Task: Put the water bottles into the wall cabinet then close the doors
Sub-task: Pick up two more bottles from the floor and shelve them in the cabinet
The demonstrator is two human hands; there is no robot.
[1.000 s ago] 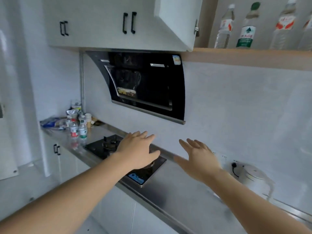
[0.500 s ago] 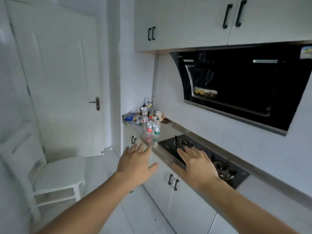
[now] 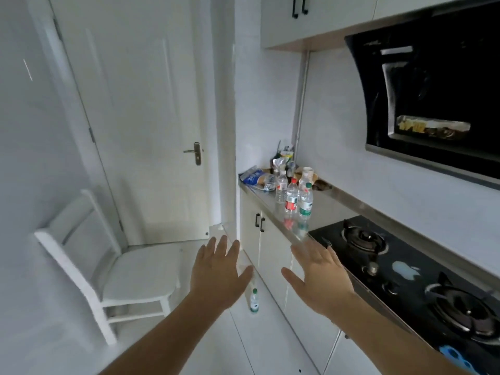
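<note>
Both palms spread and empty, my left hand (image 3: 217, 269) and right hand (image 3: 319, 274) reach toward the water bottles (image 3: 293, 196) clustered upright at the tabletop's (image 3: 324, 209) far end; another bottle (image 3: 253, 300) stands on the floor. Best taken one per hand, gripped mid-body.
</note>
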